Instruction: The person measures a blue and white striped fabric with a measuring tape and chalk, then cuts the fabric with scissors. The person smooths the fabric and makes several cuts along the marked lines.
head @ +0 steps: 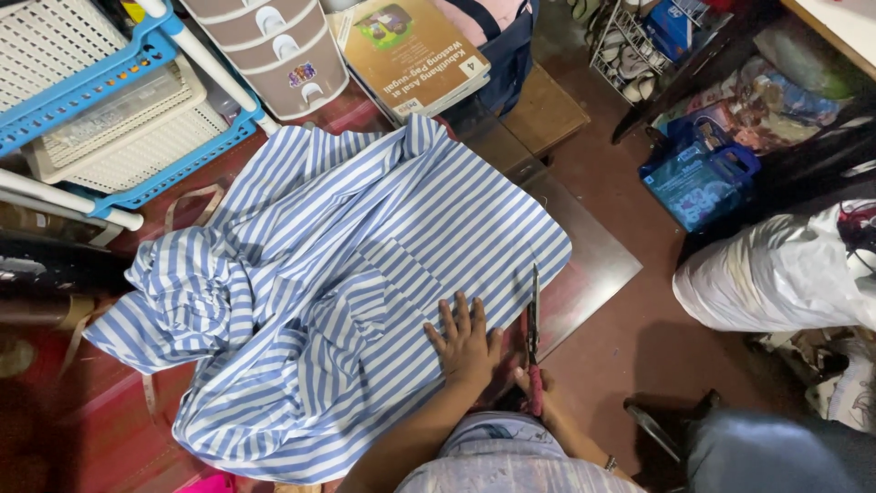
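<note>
A blue-and-white striped cloth (365, 265) lies spread over a dark table (593, 265), bunched up at its left side. My left hand (465, 342) presses flat on the cloth's near edge, fingers apart. My right hand (529, 388) is mostly hidden behind the table edge and grips scissors with red handles (534, 338). Their dark blades point away from me along the cloth's right edge, just right of my left hand.
A blue-and-white plastic rack with baskets (109, 119) stands at the back left. Behind the cloth are a small drawer unit (278, 46) and a stack of books (411, 50). A blue bag (698, 173) and a white sack (776, 269) sit on the floor at the right.
</note>
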